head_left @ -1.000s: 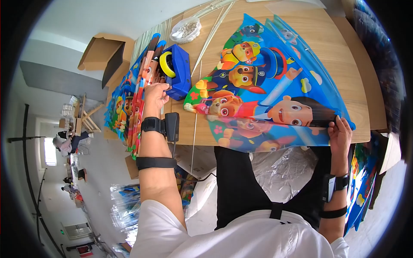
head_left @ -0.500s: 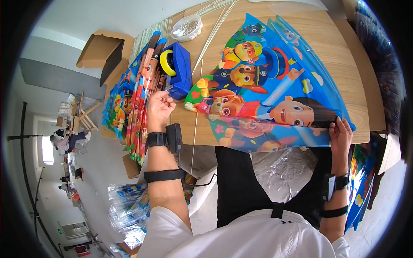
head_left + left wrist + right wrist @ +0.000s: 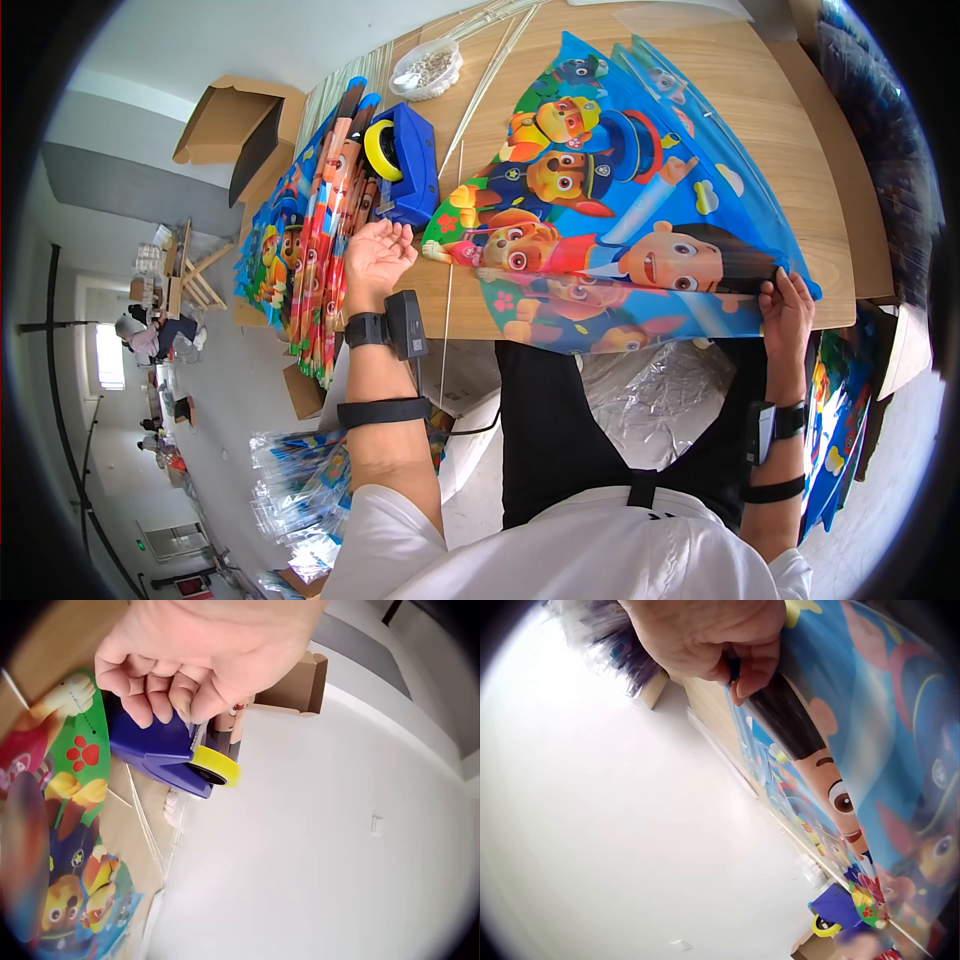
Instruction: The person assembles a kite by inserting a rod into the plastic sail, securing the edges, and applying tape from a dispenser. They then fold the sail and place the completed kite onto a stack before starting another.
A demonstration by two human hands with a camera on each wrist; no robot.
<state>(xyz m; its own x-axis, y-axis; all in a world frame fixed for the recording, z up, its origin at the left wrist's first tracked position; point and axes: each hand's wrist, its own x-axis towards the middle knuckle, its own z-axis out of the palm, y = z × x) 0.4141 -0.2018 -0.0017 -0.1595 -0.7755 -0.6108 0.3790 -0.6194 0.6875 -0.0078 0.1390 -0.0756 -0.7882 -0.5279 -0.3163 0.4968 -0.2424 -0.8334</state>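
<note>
In the head view, my left hand is just below the blue tape dispenser, its fingers curled. The left wrist view shows thumb and forefinger of this hand together beside the dispenser's cutter, with a faint clear sliver of tape at their tips. My right hand pinches the right corner of a printed cartoon sheet, whose near edge is folded over. In the right wrist view, the right hand grips the dark end of the fold.
Rolled printed sheets lie left of the dispenser. A clear tub of small pieces and thin white rods lie toward the back of the wooden table. An open cardboard box stands at the far left.
My left hand has drawn back from the dispenser toward my body and turned palm up. The right hand keeps its hold on the sheet's corner.
</note>
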